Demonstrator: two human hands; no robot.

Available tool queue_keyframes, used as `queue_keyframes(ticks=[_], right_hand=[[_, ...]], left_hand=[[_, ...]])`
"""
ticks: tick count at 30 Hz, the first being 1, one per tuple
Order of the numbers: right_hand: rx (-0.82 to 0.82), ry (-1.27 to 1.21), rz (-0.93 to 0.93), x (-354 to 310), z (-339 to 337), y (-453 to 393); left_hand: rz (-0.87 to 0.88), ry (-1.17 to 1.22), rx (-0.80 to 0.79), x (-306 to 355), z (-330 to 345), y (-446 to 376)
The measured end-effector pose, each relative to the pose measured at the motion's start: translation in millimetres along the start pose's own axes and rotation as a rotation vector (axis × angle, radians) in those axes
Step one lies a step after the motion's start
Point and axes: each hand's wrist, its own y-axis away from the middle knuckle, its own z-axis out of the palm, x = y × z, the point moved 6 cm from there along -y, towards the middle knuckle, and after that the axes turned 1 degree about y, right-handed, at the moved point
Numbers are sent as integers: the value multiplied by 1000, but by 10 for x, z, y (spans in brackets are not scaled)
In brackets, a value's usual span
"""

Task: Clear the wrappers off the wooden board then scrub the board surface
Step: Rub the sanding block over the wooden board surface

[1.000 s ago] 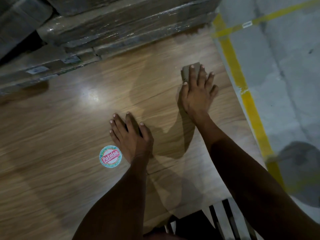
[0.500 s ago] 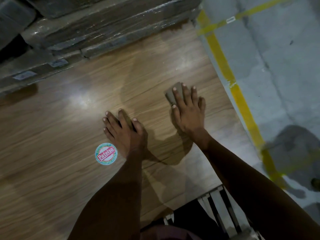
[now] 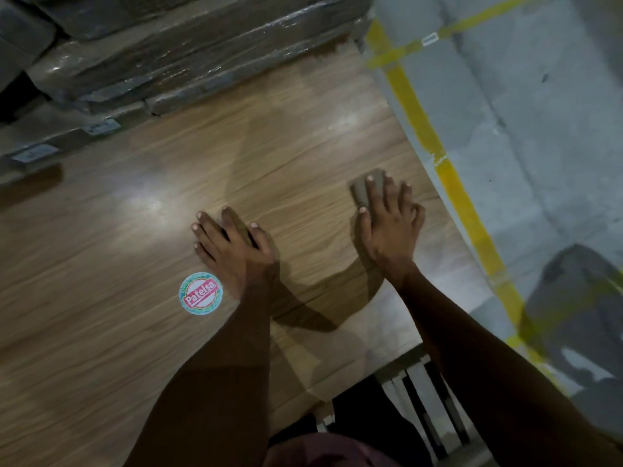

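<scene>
fingers [image 3: 387,197] of my right hand [image 3: 391,230] lie straight over a grey pad [image 3: 362,190], pressing it flat on the board [image 3: 135,348] close to its right edge. my left hand [image 3: 232,251] rests flat with fingers spread, holding nothing, nearer the middle. i see no wrappers on the board; only a round sticker [image 3: 201,293] sits just beside my left wrist. my worry: nothing pinches the pad, so a hard stroke toward the right edge could shoot it off onto the floor [image 3: 539,163]. the glossy surface could let my bracing palm slide too.
</scene>
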Motion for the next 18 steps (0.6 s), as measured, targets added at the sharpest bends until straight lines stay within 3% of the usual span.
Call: queue_keyframes(ticks=[3,8,13,18], right_hand=[[22,-82,180,88,20,160],[-55,-32,-131,-15,104,616],[-1,-55,167,192,72,666],[8,-74,159,215,72,671]], left_hand=[[1,-6,22,-2,11,-1],[-12,2,9,-1,22,8],[-2,7,-2,-1,21,12],[4,2,-4,-14,37,12]])
